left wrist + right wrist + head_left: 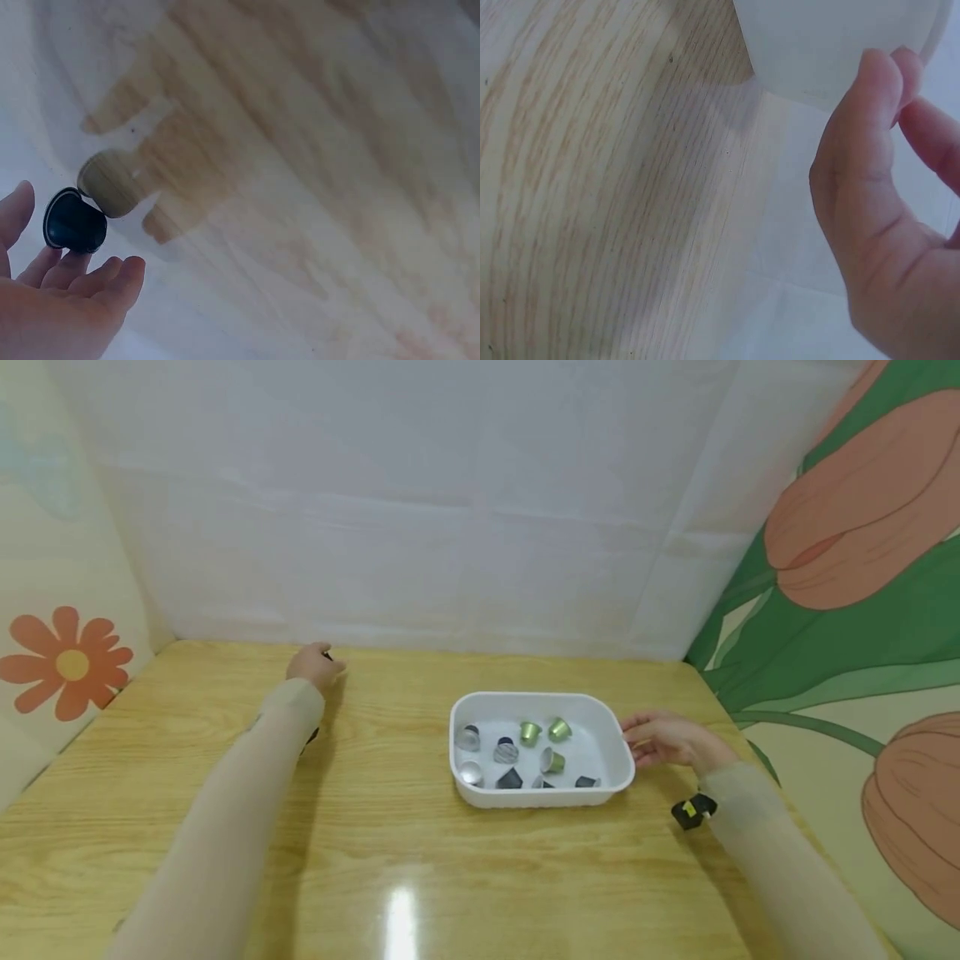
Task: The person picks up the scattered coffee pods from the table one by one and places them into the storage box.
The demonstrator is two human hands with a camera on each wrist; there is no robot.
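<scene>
At the back left of the table, my left hand [315, 666] is around a small dark coffee capsule [75, 221], whose base meets its reflection on the glossy tabletop. In the left wrist view the thumb stands apart from the capsule and the fingers [112, 285] lie spread along its near side. My right hand [667, 741] is at the right end wall of a white tray [525, 799], its loosely bent fingers [874, 112] at the outer side. Inside the tray lie several capsules: green ones [558, 729], dark ones [510, 778], a striped one [506, 752] and silvery ones [470, 772].
The wooden table [390, 852] runs back to a white cloth [375, 543]. Printed panels with flowers [72, 664] stand on the left and right sides. A black device [693, 811] is strapped at my right wrist.
</scene>
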